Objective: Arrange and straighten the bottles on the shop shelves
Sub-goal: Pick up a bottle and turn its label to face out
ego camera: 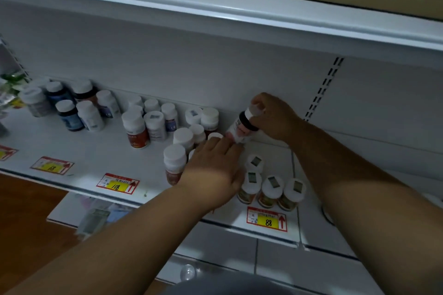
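Right hand point(271, 117) grips a tilted bottle point(242, 127) by its cap, to stand it; left hand point(213, 170) lies flat-fingered, steadying neighbours.

The right hand point(271, 117) reaches far, fingers curled, pinching a bottle point(242, 127) by its cap. The left hand point(213, 170) lies flat, fingers straight, nearer.
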`<state>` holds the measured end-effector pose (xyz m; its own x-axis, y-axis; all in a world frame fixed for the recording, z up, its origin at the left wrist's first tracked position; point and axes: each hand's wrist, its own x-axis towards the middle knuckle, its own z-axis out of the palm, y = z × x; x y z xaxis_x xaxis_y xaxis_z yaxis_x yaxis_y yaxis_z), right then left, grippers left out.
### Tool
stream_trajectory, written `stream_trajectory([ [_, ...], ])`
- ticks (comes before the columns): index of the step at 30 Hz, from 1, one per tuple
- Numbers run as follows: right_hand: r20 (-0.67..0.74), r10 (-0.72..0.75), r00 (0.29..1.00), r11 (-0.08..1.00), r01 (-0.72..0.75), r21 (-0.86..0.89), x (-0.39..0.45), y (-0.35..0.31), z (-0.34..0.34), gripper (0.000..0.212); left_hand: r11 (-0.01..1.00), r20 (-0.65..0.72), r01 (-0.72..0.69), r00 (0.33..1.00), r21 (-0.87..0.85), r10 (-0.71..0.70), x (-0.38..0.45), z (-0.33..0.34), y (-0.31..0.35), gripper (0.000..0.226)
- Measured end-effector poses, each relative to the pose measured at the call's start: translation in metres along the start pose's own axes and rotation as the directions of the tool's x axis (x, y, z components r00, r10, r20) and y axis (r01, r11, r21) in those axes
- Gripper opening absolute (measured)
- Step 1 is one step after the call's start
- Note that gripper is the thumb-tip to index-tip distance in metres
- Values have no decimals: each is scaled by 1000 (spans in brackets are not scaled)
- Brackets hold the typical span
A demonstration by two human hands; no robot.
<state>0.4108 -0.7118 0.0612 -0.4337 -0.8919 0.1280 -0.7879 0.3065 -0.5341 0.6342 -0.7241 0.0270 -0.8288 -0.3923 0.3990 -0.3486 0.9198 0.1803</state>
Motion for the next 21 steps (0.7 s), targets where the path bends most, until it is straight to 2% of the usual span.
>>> stream_trajectory([
  [6,3,32,999,999,-32,17,-63,23,-86,41,970,-41,-198,980,-139,194,22,19,55,36],
  [12,43,70,997,993,-66,-93,-111,66,-142,41,927,0,-322,945,-194,328,39,41,124,34],
  [17,135,27,990,989,-7,-147,-125,113,-161,33,928,26,-313,946,-200,324,45,57,179,31],
  [21,227,-6,974,985,45,-167,-127,142,-161,42,947,14,-269,961,-177,276,44,70,206,38],
])
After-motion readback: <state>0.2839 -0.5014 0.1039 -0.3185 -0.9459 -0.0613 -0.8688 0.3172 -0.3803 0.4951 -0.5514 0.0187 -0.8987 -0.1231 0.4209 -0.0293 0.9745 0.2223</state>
